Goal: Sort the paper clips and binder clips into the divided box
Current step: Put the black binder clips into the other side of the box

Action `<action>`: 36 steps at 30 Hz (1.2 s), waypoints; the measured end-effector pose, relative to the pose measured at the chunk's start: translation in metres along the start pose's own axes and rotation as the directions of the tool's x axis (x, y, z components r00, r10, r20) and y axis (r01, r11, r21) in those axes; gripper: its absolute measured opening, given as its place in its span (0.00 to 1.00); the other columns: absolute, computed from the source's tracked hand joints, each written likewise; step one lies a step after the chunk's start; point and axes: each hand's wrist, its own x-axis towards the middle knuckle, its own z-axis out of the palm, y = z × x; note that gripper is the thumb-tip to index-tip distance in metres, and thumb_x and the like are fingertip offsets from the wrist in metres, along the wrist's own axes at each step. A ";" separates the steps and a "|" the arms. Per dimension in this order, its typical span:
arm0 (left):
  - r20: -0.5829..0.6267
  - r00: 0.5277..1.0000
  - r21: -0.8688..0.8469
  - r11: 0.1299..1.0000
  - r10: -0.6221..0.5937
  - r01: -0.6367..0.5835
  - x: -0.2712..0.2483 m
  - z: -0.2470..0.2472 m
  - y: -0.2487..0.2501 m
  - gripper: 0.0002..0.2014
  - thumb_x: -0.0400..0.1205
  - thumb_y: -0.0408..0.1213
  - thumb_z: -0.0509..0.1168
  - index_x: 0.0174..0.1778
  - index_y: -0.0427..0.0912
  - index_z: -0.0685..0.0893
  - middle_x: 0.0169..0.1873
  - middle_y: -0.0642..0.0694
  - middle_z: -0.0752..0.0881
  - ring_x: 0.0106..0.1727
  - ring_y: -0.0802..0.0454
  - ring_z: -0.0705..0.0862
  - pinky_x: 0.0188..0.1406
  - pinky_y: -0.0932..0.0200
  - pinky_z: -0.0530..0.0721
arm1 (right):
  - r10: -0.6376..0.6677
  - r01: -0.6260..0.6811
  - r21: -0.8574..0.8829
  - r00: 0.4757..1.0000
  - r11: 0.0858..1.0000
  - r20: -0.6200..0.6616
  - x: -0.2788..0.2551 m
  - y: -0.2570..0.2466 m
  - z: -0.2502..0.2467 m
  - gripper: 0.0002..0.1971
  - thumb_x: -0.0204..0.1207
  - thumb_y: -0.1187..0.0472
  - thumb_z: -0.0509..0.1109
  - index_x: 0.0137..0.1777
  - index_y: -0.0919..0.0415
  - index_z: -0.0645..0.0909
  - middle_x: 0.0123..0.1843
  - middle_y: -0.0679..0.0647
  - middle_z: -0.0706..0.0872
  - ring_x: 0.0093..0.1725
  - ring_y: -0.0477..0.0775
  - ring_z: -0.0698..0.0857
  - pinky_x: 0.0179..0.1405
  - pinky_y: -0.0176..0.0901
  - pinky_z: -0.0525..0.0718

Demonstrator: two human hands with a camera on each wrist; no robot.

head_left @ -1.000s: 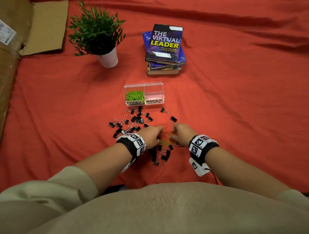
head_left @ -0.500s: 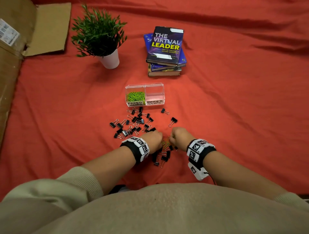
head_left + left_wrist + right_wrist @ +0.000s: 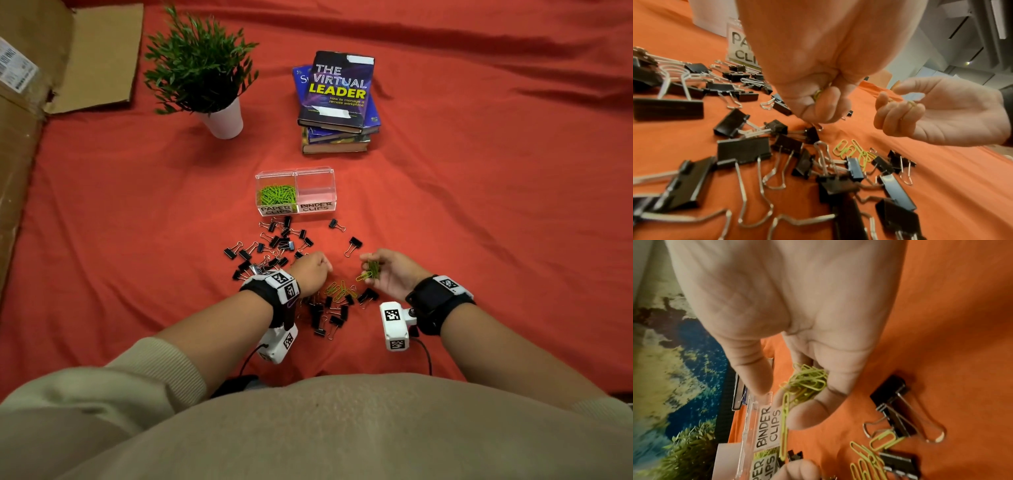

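1. Divided box (image 3: 295,176), clear plastic, on the red cloth (image 3: 479,222) at mid-scene. Its left compartment, labelled PAPER CLIPS, holds a heap of green paper clips (image 3: 276,194); the right one, labelled BINDER CLIPS, shows only its floor.
2. Black binder clips (image 3: 281,241) lie scattered just near of the box, trailing down to a second cluster between the wrists.
3. Loose paper clips (image 3: 339,290) lie on the cloth between the two hands, touching that near cluster.
4. Right hand (image 3: 390,274): palm turned up, fingers curled round a small bunch of green clips (image 3: 807,382) (one hangs down off the fingertips).
5. Left hand (image 3: 310,274): knuckles up, fingers closed in a fist low over the clips; a yellow-green clip (image 3: 817,95) shows pinched inside the curl.
6. Far of the box: a potted plant (image 3: 205,72) at left, a stack of books (image 3: 337,102) at right. Cardboard (image 3: 68,58) lies along the far-left edge.
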 end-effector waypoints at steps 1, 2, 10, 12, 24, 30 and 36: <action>0.005 1.000 0.020 1.000 -0.010 0.010 0.000 0.003 0.000 0.12 0.84 0.31 0.49 0.47 0.42 0.79 0.27 0.50 0.76 0.23 0.54 0.71 0.22 0.61 0.66 | 0.008 -0.008 0.034 1.000 0.999 -0.003 -0.001 0.001 0.001 0.08 0.79 0.67 0.59 0.41 0.64 0.77 0.35 0.55 0.77 0.32 0.48 0.77 0.24 0.34 0.82; 0.008 1.000 0.060 0.998 -0.014 0.013 0.000 0.005 0.001 0.13 0.85 0.32 0.49 0.48 0.40 0.80 0.29 0.48 0.78 0.25 0.52 0.74 0.24 0.60 0.69 | 0.013 -0.012 0.062 1.000 0.998 -0.005 0.000 0.002 0.002 0.07 0.79 0.66 0.60 0.39 0.62 0.76 0.34 0.55 0.77 0.29 0.47 0.77 0.23 0.33 0.82; 0.034 0.995 0.492 0.865 0.091 -0.096 0.000 0.022 -0.007 0.19 0.77 0.47 0.67 0.56 0.38 0.75 0.49 0.42 0.84 0.49 0.42 0.84 0.45 0.51 0.83 | -0.019 0.030 0.186 0.998 0.982 -0.060 0.004 0.009 0.009 0.06 0.73 0.74 0.68 0.44 0.64 0.77 0.41 0.55 0.80 0.36 0.48 0.80 0.27 0.31 0.84; 0.030 0.993 0.526 0.843 0.113 -0.112 0.000 0.025 -0.009 0.20 0.77 0.48 0.69 0.57 0.38 0.74 0.50 0.41 0.84 0.50 0.41 0.84 0.48 0.48 0.85 | -0.017 0.031 0.182 0.997 0.983 -0.078 0.003 0.008 0.009 0.09 0.74 0.77 0.66 0.48 0.64 0.75 0.44 0.57 0.79 0.37 0.49 0.79 0.28 0.30 0.84; 0.061 0.990 0.653 0.745 0.129 -0.137 -0.002 0.027 -0.004 0.16 0.81 0.39 0.63 0.61 0.34 0.75 0.59 0.36 0.80 0.58 0.37 0.82 0.53 0.48 0.80 | 0.051 -0.050 0.155 0.999 0.987 -0.004 0.008 0.008 0.010 0.09 0.78 0.71 0.56 0.44 0.70 0.78 0.37 0.61 0.82 0.27 0.48 0.85 0.27 0.33 0.86; 0.026 0.984 0.383 0.908 0.175 -0.172 0.001 0.010 -0.008 0.06 0.79 0.38 0.63 0.46 0.39 0.77 0.50 0.38 0.82 0.47 0.43 0.82 0.45 0.52 0.78 | -0.034 -0.035 -0.493 0.991 0.869 -0.131 0.018 0.016 0.017 0.14 0.79 0.57 0.66 0.32 0.61 0.78 0.25 0.54 0.74 0.16 0.45 0.71 0.12 0.33 0.66; -0.113 0.990 -0.019 0.996 0.085 -0.088 0.007 -0.017 -0.002 0.05 0.80 0.36 0.62 0.39 0.46 0.74 0.30 0.51 0.79 0.26 0.57 0.73 0.25 0.61 0.70 | -0.234 -0.011 -0.936 0.967 0.352 -0.100 0.022 0.020 0.014 0.08 0.69 0.57 0.76 0.32 0.56 0.83 0.33 0.54 0.88 0.28 0.48 0.80 0.32 0.42 0.80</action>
